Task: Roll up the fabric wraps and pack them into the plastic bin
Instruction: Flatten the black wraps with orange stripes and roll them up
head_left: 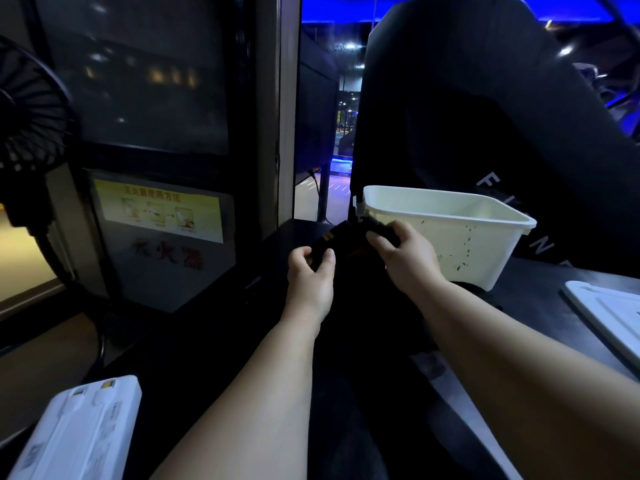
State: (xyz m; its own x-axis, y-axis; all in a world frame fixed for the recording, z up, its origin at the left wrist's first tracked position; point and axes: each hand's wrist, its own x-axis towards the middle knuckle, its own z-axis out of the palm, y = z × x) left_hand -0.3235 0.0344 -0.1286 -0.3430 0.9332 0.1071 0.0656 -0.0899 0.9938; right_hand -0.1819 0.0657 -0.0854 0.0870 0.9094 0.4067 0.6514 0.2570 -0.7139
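A dark fabric wrap [341,239] hangs between both hands above the black bench [540,289], just left of the white plastic bin [485,251] (dark specks mark its near wall). The left hand [310,275] pinches the wrap's near edge between thumb and curled fingers. The right hand [407,258] has its fingers curled round the other end, beside the bin's corner. A white lid [609,317] lies at the far right.

head view | worn high | faces forward-down | close over dark table [540,292]
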